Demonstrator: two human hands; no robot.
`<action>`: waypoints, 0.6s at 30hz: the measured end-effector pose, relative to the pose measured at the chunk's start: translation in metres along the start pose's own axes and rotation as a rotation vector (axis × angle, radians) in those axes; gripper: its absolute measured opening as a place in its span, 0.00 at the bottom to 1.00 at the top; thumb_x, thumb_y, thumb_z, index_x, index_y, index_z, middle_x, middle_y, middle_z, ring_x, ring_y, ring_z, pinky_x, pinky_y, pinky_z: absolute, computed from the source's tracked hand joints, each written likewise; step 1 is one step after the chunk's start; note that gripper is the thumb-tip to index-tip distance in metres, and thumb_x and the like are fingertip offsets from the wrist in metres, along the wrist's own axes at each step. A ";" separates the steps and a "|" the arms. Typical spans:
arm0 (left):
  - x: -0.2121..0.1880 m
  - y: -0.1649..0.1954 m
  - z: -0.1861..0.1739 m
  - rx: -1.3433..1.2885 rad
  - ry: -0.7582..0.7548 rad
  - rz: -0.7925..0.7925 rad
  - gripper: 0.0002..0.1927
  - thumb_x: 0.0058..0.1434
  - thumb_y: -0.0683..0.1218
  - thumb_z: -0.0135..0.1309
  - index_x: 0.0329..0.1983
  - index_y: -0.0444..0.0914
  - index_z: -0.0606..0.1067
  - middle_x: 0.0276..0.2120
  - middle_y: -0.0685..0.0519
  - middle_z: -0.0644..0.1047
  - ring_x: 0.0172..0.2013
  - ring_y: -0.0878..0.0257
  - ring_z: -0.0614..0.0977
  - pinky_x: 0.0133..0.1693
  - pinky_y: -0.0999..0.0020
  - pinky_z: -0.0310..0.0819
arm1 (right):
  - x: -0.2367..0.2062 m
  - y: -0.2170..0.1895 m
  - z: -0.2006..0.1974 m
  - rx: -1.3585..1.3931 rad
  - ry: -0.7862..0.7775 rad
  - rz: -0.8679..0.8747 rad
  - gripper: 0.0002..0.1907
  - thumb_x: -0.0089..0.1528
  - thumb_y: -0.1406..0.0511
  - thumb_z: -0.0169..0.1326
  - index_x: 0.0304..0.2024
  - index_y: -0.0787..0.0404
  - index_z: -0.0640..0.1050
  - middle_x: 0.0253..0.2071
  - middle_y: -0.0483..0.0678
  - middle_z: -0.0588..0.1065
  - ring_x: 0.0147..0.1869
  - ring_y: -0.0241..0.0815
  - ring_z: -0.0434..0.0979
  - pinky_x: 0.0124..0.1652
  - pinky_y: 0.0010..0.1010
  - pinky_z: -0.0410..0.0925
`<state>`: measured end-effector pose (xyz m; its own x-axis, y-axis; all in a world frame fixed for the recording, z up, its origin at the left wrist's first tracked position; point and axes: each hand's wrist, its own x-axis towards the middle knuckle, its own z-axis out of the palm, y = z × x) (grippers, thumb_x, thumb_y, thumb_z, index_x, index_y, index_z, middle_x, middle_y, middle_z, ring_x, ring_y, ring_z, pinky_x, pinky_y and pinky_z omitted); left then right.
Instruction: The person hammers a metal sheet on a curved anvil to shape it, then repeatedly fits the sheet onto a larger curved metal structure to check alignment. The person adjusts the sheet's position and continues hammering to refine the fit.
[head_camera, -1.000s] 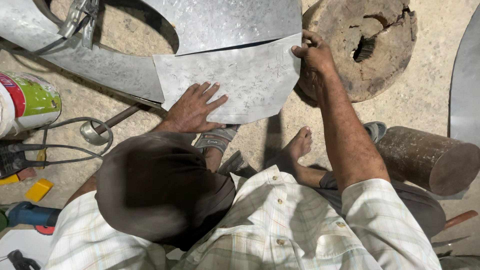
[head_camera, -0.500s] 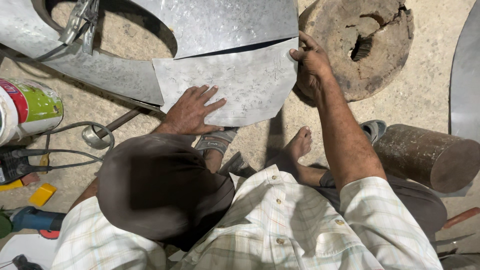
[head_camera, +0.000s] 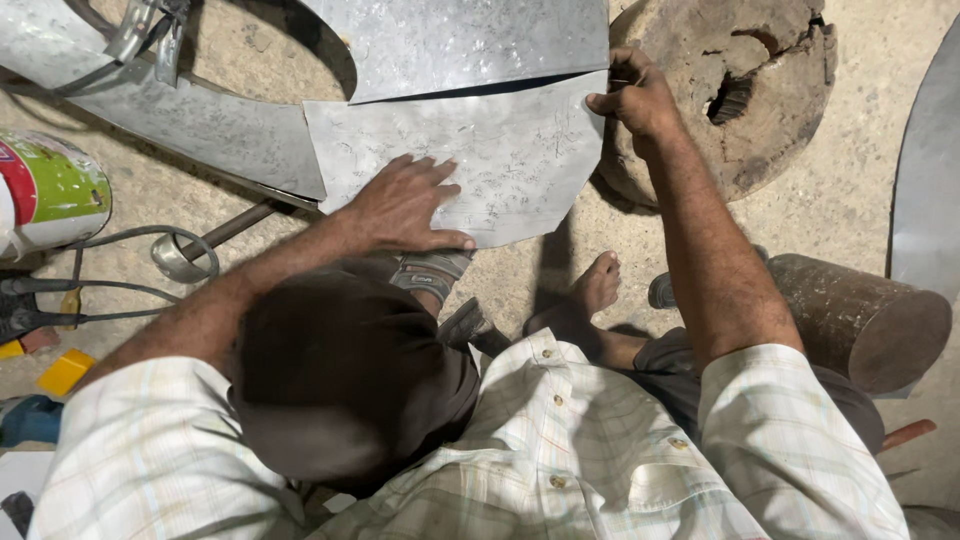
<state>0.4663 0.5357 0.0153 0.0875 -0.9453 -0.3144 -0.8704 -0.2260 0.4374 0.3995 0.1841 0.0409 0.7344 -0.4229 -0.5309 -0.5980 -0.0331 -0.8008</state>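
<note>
View from above of a person seated on a sandy floor, working a flat piece of sheet metal. The left hand lies palm down on the near part of the sheet, fingers spread flat and gripping nothing — it simply presses on the metal. The right hand is at the sheet's far right corner, its fingers curled closed around that edge; whether a small tool is also held there cannot be told. The sheet lies on the floor in front of the person, its upper edge tucked under a larger curved metal panel and its right corner resting against a worn round wooden block. A bare foot sits just below the sheet, and a sandalled foot lies under the left hand's wrist. To the right, a rusty metal cylinder lies on its side near the person's right arm. On the left stand a green and white can, a metal ring with a rod — and dark cables trailing across the floor.
</note>
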 end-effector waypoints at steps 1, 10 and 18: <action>0.007 0.001 -0.011 0.048 -0.006 0.071 0.54 0.57 0.83 0.39 0.67 0.37 0.66 0.71 0.35 0.60 0.69 0.37 0.61 0.63 0.38 0.51 | 0.000 -0.005 0.001 -0.041 -0.001 0.033 0.24 0.58 0.78 0.59 0.55 0.56 0.74 0.53 0.52 0.78 0.60 0.46 0.79 0.63 0.42 0.72; 0.067 0.063 -0.084 0.241 -0.337 0.190 0.50 0.65 0.79 0.30 0.72 0.37 0.63 0.70 0.37 0.62 0.67 0.44 0.67 0.67 0.40 0.54 | -0.004 -0.022 0.004 -0.167 0.049 0.036 0.24 0.57 0.76 0.63 0.53 0.56 0.73 0.53 0.51 0.78 0.56 0.46 0.81 0.54 0.40 0.76; 0.131 0.139 0.016 0.107 0.099 -0.022 0.52 0.64 0.78 0.34 0.78 0.40 0.47 0.77 0.42 0.43 0.75 0.47 0.48 0.73 0.42 0.38 | -0.003 -0.001 -0.006 -0.188 0.030 -0.140 0.26 0.56 0.73 0.67 0.56 0.58 0.74 0.52 0.52 0.80 0.56 0.47 0.83 0.55 0.40 0.77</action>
<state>0.3488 0.3838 0.0209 0.1500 -0.9601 -0.2360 -0.9140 -0.2257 0.3370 0.3963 0.1796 0.0452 0.8063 -0.4290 -0.4071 -0.5420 -0.2604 -0.7990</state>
